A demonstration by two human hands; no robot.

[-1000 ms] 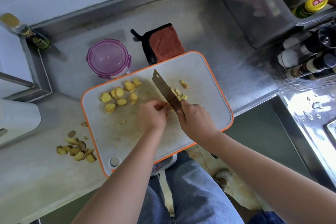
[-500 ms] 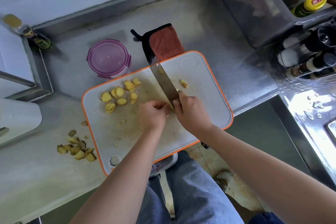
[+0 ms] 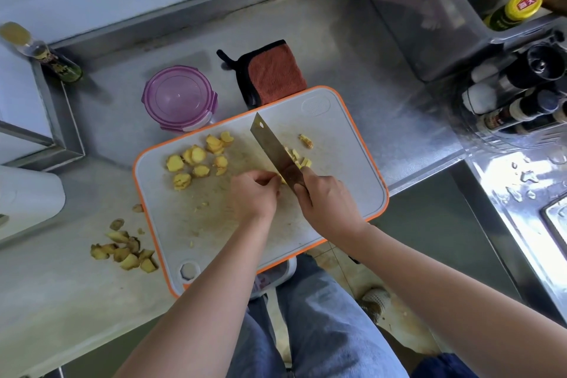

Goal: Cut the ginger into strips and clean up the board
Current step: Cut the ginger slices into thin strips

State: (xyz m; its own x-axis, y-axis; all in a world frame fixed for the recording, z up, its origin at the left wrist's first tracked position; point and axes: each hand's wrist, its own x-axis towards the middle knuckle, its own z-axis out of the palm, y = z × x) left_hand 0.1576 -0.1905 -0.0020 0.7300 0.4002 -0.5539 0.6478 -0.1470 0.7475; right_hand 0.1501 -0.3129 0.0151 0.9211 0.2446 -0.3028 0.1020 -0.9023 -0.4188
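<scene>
On the cutting board (image 3: 337, 193), ginger (image 3: 280, 178) is pinned under the curled left hand (image 3: 254, 193) so the cleaver (image 3: 276, 150), gripped by the right hand (image 3: 328, 202), can strip it

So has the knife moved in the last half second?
Yes. The knife has shifted right, away from the red cloth its tip nearly reached, uncovering cut ginger beside it.

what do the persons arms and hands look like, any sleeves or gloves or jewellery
Both forearms are bare up to the frame edge, with no sleeve showing. The left hand and right hand wear no gloves, and no ring, watch or bracelet is visible on the sides shown. Below them, the legs are in blue jeans.
</scene>
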